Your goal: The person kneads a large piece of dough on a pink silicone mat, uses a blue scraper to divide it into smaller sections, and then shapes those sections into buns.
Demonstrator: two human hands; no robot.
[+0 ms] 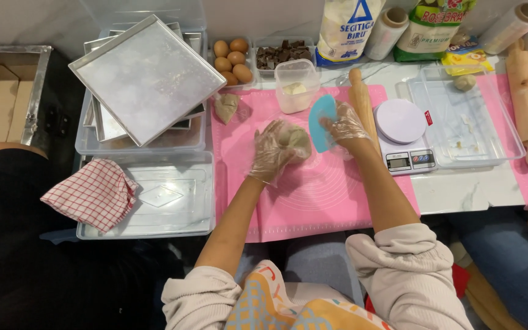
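Dough (296, 139) lies on the pink mat (313, 195), cupped by the gloved left hand (270, 153); at its 3 o'clock, the right hand (346, 125) grips a blue scraper (321, 122).

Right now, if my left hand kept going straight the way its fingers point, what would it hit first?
Probably the clear plastic tub at the mat's far edge. The left hand, gloved, rests on the dough lump with fingers pointing up and slightly right. Depth is unclear, so it might pass beside it.
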